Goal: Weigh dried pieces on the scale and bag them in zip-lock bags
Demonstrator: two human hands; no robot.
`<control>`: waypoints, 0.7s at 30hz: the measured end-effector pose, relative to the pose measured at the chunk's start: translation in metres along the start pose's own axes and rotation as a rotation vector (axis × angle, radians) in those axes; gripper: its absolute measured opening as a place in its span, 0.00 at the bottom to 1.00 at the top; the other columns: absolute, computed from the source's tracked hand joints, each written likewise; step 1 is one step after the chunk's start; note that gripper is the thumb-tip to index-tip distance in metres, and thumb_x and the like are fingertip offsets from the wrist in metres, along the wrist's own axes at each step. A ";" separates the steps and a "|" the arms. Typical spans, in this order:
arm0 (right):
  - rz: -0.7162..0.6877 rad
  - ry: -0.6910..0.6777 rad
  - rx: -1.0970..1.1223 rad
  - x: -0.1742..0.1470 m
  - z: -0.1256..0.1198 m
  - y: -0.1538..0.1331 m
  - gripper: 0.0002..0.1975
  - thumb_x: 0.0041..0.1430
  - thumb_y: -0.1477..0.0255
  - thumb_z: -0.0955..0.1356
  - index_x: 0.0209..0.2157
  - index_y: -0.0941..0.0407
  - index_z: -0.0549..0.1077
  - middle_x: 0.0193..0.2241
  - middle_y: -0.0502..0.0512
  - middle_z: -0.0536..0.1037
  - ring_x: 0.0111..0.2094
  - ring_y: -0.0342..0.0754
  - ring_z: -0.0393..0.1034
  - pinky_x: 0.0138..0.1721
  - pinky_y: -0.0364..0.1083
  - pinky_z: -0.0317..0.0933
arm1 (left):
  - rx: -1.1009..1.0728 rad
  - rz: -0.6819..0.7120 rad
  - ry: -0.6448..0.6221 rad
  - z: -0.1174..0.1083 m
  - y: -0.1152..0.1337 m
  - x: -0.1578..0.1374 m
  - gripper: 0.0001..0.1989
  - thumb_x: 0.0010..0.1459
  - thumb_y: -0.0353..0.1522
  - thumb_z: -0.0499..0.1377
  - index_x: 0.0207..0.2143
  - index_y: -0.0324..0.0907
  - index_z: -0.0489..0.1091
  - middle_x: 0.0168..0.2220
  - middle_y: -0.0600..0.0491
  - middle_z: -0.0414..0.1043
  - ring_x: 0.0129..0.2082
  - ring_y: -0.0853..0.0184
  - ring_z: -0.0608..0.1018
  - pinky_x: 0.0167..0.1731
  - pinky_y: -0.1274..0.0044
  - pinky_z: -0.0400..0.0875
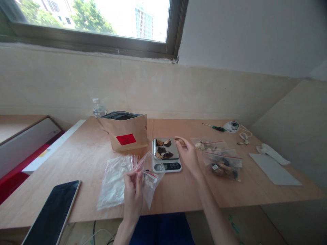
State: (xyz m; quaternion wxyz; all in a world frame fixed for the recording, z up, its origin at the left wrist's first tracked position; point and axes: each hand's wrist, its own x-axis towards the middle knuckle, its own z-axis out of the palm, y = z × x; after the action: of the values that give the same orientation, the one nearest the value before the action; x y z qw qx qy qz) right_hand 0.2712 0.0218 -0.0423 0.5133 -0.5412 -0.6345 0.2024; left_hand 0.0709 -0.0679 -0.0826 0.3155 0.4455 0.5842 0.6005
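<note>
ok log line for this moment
left hand: holds empty bag | right hand: at scale, pinching a piece | scale: dark pieces on pan

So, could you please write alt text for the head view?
The left hand holds an empty zip bag while the right hand hovers over dark dried pieces on a small scale. A brown paper bag stands behind it; filled zip bags lie right.

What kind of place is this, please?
Probably a makeshift packing spot in a plain room, not a shop: a plywood table under a window, a small digital scale with dried pieces, and zip bags already filled.
</note>
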 end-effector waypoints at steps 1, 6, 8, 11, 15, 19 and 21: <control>-0.021 -0.082 0.040 -0.002 0.000 -0.018 0.17 0.61 0.64 0.62 0.49 0.54 0.70 0.44 0.58 0.76 0.44 0.50 0.71 0.46 0.49 0.64 | -0.013 0.013 -0.014 0.004 0.002 0.002 0.16 0.56 0.46 0.54 0.34 0.42 0.61 0.34 0.50 0.72 0.34 0.64 0.76 0.33 0.73 0.71; -0.087 -0.225 0.072 -0.005 0.010 -0.043 0.16 0.63 0.64 0.60 0.50 0.51 0.69 0.48 0.55 0.73 0.50 0.48 0.67 0.51 0.49 0.60 | -0.070 0.045 0.002 0.013 0.010 0.010 0.15 0.57 0.45 0.53 0.36 0.43 0.60 0.37 0.49 0.72 0.38 0.64 0.76 0.38 0.72 0.70; -0.089 -0.193 0.038 -0.005 0.023 -0.025 0.16 0.64 0.65 0.58 0.48 0.52 0.70 0.46 0.56 0.74 0.49 0.48 0.67 0.51 0.49 0.60 | -0.059 0.025 0.031 0.012 0.010 0.012 0.15 0.57 0.45 0.53 0.36 0.43 0.59 0.31 0.52 0.71 0.31 0.66 0.76 0.32 0.74 0.71; -0.151 -0.217 -0.115 -0.011 0.046 0.004 0.15 0.63 0.66 0.59 0.49 0.52 0.69 0.46 0.58 0.72 0.50 0.51 0.65 0.52 0.53 0.59 | -0.063 0.016 0.041 0.007 0.008 0.013 0.14 0.58 0.45 0.52 0.36 0.43 0.58 0.27 0.56 0.68 0.24 0.69 0.73 0.28 0.76 0.70; -0.232 -0.234 -0.422 -0.022 0.069 0.016 0.18 0.60 0.66 0.63 0.51 0.54 0.68 0.49 0.64 0.69 0.51 0.59 0.60 0.50 0.60 0.57 | -0.078 0.033 0.055 0.005 0.004 0.011 0.13 0.59 0.43 0.52 0.37 0.44 0.57 0.26 0.57 0.66 0.23 0.71 0.71 0.29 0.76 0.69; -0.249 -0.250 -0.590 -0.021 0.073 0.017 0.16 0.60 0.68 0.63 0.49 0.54 0.69 0.46 0.65 0.70 0.45 0.60 0.64 0.45 0.60 0.60 | -0.076 0.019 0.052 0.006 0.003 0.011 0.13 0.59 0.43 0.52 0.37 0.44 0.57 0.26 0.57 0.65 0.23 0.71 0.71 0.31 0.76 0.70; -0.264 -0.241 -0.595 -0.015 0.070 0.023 0.13 0.61 0.68 0.62 0.46 0.53 0.71 0.43 0.64 0.70 0.43 0.58 0.65 0.43 0.57 0.61 | -0.084 0.005 0.059 0.007 0.002 0.011 0.14 0.59 0.44 0.52 0.37 0.44 0.57 0.28 0.56 0.67 0.26 0.70 0.72 0.33 0.75 0.70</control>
State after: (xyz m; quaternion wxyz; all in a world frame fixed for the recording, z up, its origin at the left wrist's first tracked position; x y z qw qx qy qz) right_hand 0.2199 0.0367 -0.0952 0.2763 -0.5527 -0.7863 0.0031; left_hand 0.0735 -0.0552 -0.0791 0.3148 0.4155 0.5665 0.6383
